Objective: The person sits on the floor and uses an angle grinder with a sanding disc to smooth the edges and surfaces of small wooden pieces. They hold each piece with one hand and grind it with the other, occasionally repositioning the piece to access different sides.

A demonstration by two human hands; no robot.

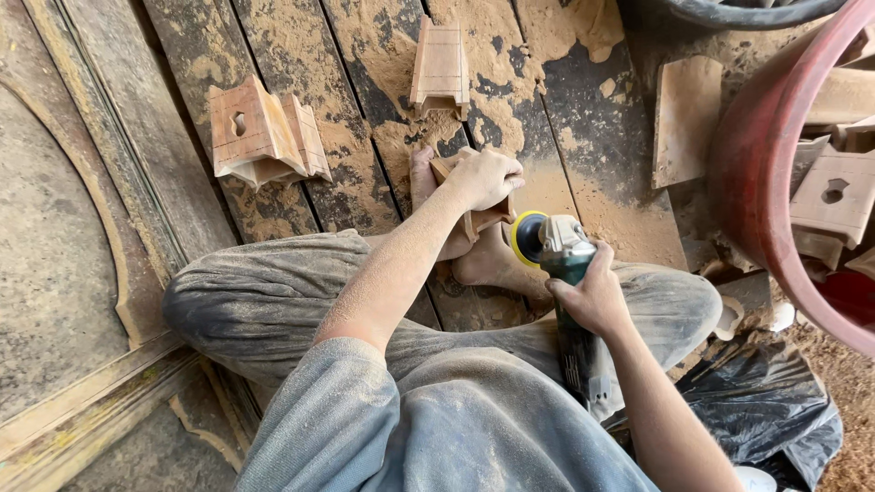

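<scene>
My left hand (485, 177) grips a small carved wooden block (474, 219), pressing it down against my bare feet (488, 260). My right hand (592, 296) holds a green angle grinder (563, 258) by its body. The grinder's yellow sanding disc (527, 237) sits right beside the block's right side. I sit cross-legged in dusty grey trousers on dark planks.
Two finished wooden blocks (260, 132) lie on the planks (365, 182) at the left, and another block (440, 68) lies farther ahead. A flat wooden piece (685, 118) rests at the right. A red tub (761, 173) holds several blocks. Black plastic (766, 401) lies at the lower right. Sawdust covers the planks.
</scene>
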